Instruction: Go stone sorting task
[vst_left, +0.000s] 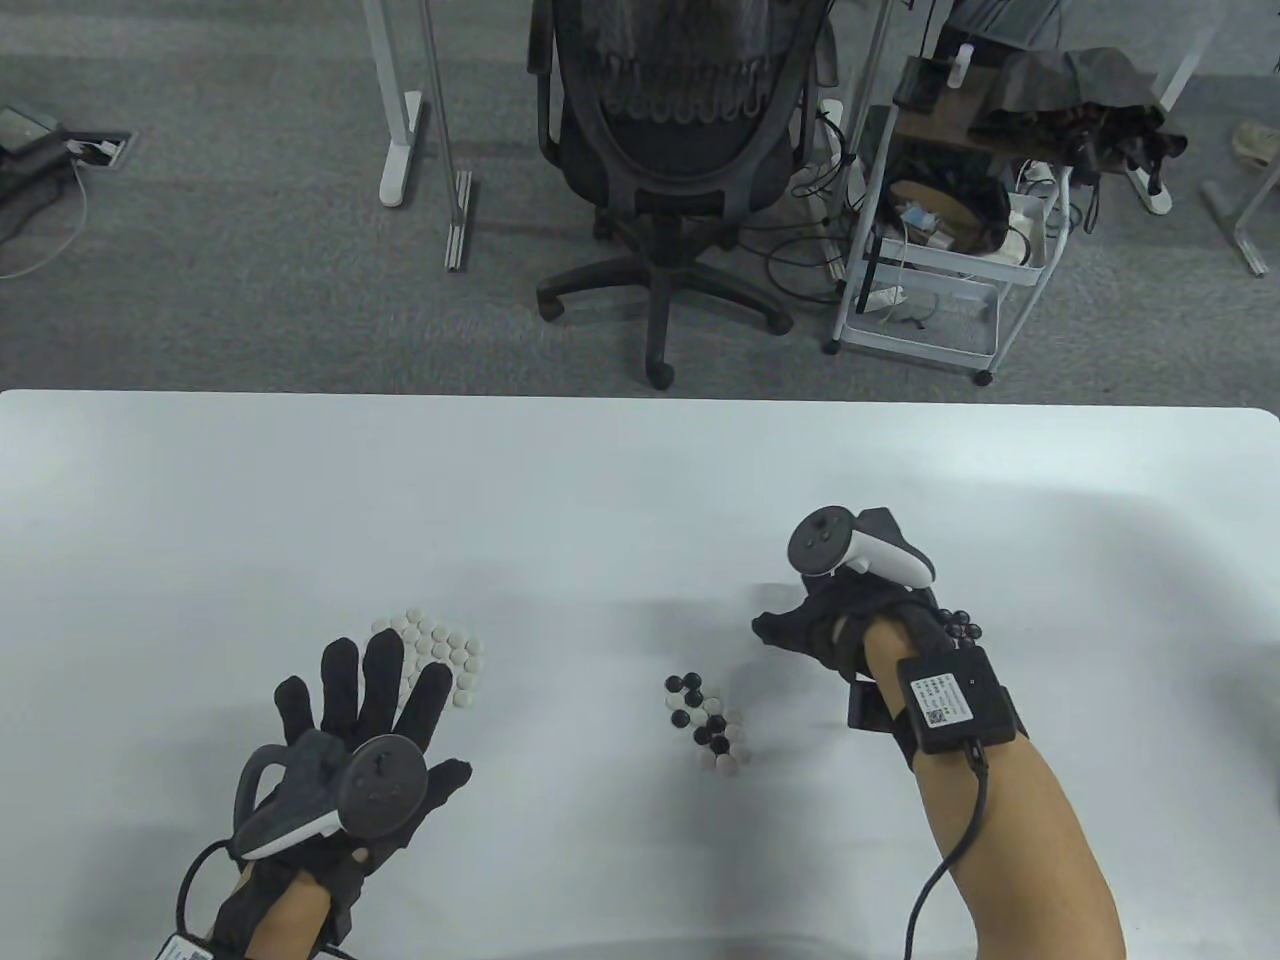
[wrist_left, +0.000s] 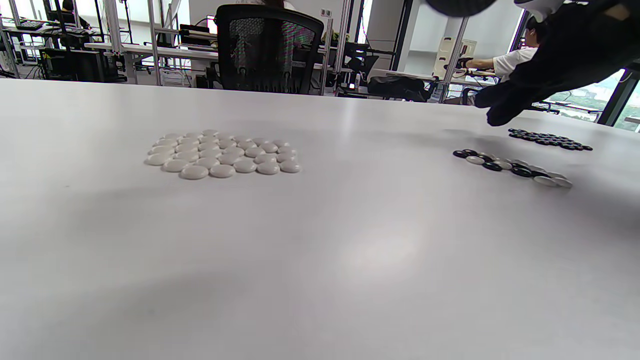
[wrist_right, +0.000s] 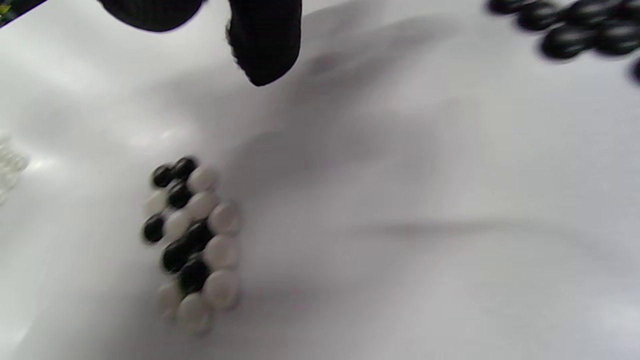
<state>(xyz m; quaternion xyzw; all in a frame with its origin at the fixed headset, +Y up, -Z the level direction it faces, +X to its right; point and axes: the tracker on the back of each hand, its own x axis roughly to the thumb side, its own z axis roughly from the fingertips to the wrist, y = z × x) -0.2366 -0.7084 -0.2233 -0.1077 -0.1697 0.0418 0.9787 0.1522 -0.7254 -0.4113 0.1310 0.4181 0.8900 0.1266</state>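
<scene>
Left hand (vst_left: 355, 745) is flat with fingers spread, holding nothing, fingertips just over the near edge of the white stone pile (wrist_left: 222, 154), roughly two dozen. Right hand (vst_left: 835, 625) hovers right of the mixed pile (vst_left: 708, 722), fingers curled down; can't tell if it's gripping anything. Black stones (wrist_left: 549, 139) sit beyond, on the table (vst_left: 600, 480).

Beyond the white table (vst_left: 640, 470): black mesh office chair (vst_left: 665, 150), white wire cart (vst_left: 940, 260), grey carpet (vst_left: 250, 250).

White smooth-topped table (vst_left: 640, 480) carries 3 groups — flat cluster of white round Go stones (wrist_left: 223, 155) at left, mixed black & white stones (vst_left: 708, 724) mid, black round stones (wrist_left: 549, 139) at right.
</scene>
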